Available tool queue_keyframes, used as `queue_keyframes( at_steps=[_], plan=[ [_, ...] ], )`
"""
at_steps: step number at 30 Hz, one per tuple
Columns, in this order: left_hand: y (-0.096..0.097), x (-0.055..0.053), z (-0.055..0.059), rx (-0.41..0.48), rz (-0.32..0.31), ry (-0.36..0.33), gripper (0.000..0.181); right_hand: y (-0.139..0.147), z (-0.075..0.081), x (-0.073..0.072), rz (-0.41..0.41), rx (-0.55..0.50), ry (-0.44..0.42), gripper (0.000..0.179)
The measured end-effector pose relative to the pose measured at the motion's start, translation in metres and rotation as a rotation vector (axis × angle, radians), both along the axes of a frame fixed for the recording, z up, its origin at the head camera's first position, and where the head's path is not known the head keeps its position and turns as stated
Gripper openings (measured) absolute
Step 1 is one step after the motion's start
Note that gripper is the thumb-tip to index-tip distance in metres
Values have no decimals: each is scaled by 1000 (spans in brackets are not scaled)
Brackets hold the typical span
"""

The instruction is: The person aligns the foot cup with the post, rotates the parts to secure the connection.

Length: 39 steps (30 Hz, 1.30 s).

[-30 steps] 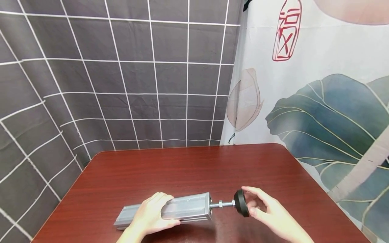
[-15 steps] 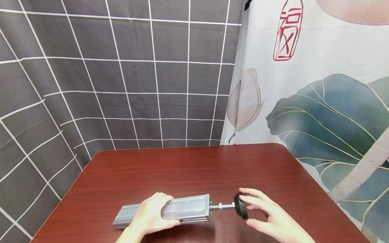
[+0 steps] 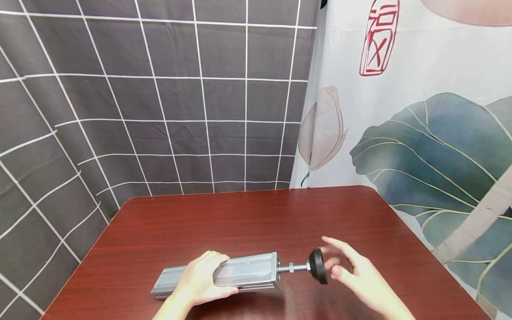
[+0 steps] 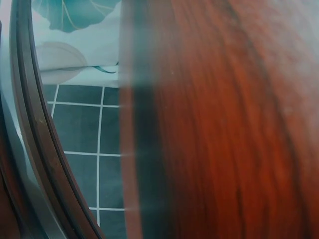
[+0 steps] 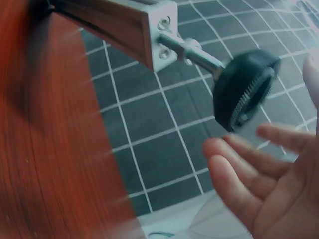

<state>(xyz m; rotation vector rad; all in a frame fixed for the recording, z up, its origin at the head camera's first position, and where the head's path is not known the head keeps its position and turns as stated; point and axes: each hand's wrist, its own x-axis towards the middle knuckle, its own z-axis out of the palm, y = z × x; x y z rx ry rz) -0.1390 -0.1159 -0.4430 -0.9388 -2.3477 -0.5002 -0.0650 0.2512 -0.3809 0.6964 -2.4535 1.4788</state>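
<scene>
My left hand [image 3: 202,278] grips a silvery aluminium profile [image 3: 248,270] around its middle, thumb on the near side. In the left wrist view, the profile's grooved side [image 4: 37,119] runs down the left edge. From the profile's right end a threaded rod [image 3: 285,269] with a nut sticks out, bearing a black levelling foot [image 3: 318,266]. Beside the foot's face is my right hand [image 3: 362,278], its fingers spread and loosely bent. In the right wrist view the fingertips [image 5: 222,169] stand just off the foot's ridged rim [image 5: 239,87], holding nothing.
The reddish-brown table [image 3: 240,222] lies under the profile. Behind it hangs a dark grey cloth with white grid lines [image 3: 180,102], and at the right a white curtain [image 3: 340,53] with painted leaves.
My right hand's fingers, which lay at the foot's rim, have come away to the right and opened. My left hand keeps its hold on the profile, which has barely moved.
</scene>
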Motion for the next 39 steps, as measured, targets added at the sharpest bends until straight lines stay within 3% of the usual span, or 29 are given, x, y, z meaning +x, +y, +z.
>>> queue_keyframes(
  at_steps=[5, 10, 15, 19, 23, 27, 30, 33, 36, 39],
  plan=[
    [-1, -1, 2, -2, 13, -14, 62, 9, 0, 2, 103, 121, 104, 71],
    [0, 2, 6, -13, 19, -38, 62, 7, -1, 2, 193, 99, 73, 65],
    [1, 5, 9, -13, 18, -43, 59, 1, -3, 2, 80, 63, 60, 59],
    [2, 5, 8, -9, 10, -35, 60, -2, -2, 2, 5, 44, 2, 53],
    [1, 3, 5, -7, 11, -30, 62, 2, 1, 2, 44, 46, 9, 62],
    [0, 2, 5, -9, 25, -45, 63, 9, -1, 1, 124, 119, 91, 73],
    [0, 3, 7, -12, 30, -65, 62, 12, -4, 0, 176, 159, 142, 69],
    [1, 6, 11, -15, 30, -88, 60, 12, -6, -1, 198, 135, 123, 63],
    [2, 7, 12, -19, 31, -103, 59, 9, -5, -1, 196, 72, 99, 61],
    [2, 6, 12, -20, 30, -109, 59, 5, -3, 0, 119, 39, 58, 59]
  ],
)
